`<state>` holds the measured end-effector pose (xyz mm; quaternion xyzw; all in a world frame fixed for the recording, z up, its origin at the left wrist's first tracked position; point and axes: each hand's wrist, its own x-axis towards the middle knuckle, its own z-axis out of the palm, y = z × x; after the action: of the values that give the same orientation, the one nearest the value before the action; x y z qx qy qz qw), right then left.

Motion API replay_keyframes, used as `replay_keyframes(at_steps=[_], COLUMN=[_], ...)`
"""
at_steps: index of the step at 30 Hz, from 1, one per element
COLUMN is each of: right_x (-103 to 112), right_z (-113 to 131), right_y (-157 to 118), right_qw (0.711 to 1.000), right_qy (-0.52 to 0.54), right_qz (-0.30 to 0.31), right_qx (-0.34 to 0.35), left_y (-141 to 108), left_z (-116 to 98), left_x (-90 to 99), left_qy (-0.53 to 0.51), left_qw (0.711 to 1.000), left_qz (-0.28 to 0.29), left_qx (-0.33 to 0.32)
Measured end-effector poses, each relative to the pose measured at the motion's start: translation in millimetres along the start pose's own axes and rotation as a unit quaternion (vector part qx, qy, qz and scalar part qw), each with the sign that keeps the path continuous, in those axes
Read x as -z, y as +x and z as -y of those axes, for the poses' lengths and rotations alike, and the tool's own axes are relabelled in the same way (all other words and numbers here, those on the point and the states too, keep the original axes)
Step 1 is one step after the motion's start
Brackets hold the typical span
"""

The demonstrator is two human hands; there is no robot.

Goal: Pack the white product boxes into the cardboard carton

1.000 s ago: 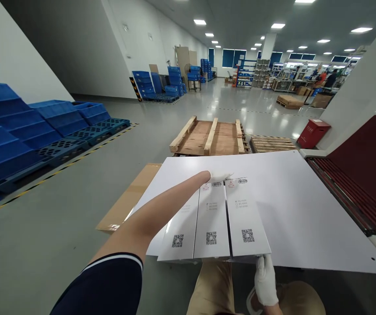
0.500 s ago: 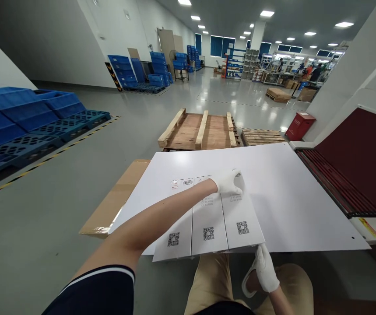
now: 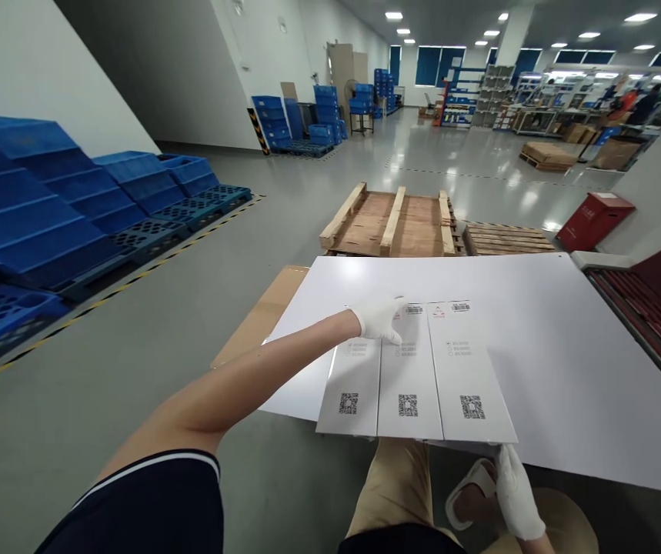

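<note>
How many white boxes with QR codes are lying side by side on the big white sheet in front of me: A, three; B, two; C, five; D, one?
A: three white boxes lie side by side on the white sheet, each showing its own QR code near the close end, with the gloved left hand resting on their far ends and the right hand at the near right corner.

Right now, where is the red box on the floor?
The red box sits on the grey floor at the right of the head view, just right of the low wooden pallet and beyond the big white sheet.
</note>
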<state>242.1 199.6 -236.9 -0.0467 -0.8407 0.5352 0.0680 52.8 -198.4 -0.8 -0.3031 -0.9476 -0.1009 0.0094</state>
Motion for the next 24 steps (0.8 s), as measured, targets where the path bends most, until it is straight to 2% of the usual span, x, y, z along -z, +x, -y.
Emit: replay_keyframes(at_steps=[3, 7, 10, 12, 15, 16, 18, 20, 22, 24], right_x=[4.5, 9.4, 13.8, 17.3, 21.6, 22.6, 23.9, 24.7, 25.9, 28.1], right_z=[-8.1, -10.4, -17.0, -24.8, -27.7, -23.5, -6.0, 19.6, 47.0, 71.2], right_y=[2.5, 4.1, 6.8, 10.6, 18.1, 20.5, 24.8, 28.4, 31.9, 36.9], right_qw=[0.999, 0.997, 0.996, 0.996, 0.998, 0.999, 0.999, 0.996, 0.992, 0.991], right_qy=[0.022, 0.030, 0.043, 0.056, 0.044, 0.039, 0.046, 0.079, 0.100, 0.099], right_qz=[0.030, 0.050, 0.056, 0.042, 0.005, 0.003, 0.015, 0.046, 0.072, 0.088], right_qx=[-0.038, -0.046, -0.049, -0.060, -0.033, -0.016, -0.002, -0.012, -0.026, -0.029], left_y=[-33.0, -73.7, -93.1, -91.3, -56.6, -38.1, 0.5, 29.0, 34.4, 11.3], left_z=[25.0, 58.8, 67.6, 54.0, 0.5, -22.7, -66.5, -93.0, -91.0, -62.6], left_x=[-0.2, -6.3, -8.0, -5.3, -0.4, 0.0, -1.4, -4.3, -6.7, -9.9], left_qy=[-0.006, -0.046, -0.057, -0.023, 0.012, -0.010, -0.039, -0.031, -0.014, -0.011], left_qw=[0.999, 0.994, 0.993, 0.995, 0.997, 0.998, 0.998, 0.997, 0.996, 0.997], left_qz=[0.016, 0.026, 0.018, 0.021, 0.008, -0.001, 0.029, 0.069, 0.079, 0.059], left_qx=[0.048, 0.097, 0.102, 0.099, 0.077, 0.065, 0.028, 0.023, 0.034, 0.047])
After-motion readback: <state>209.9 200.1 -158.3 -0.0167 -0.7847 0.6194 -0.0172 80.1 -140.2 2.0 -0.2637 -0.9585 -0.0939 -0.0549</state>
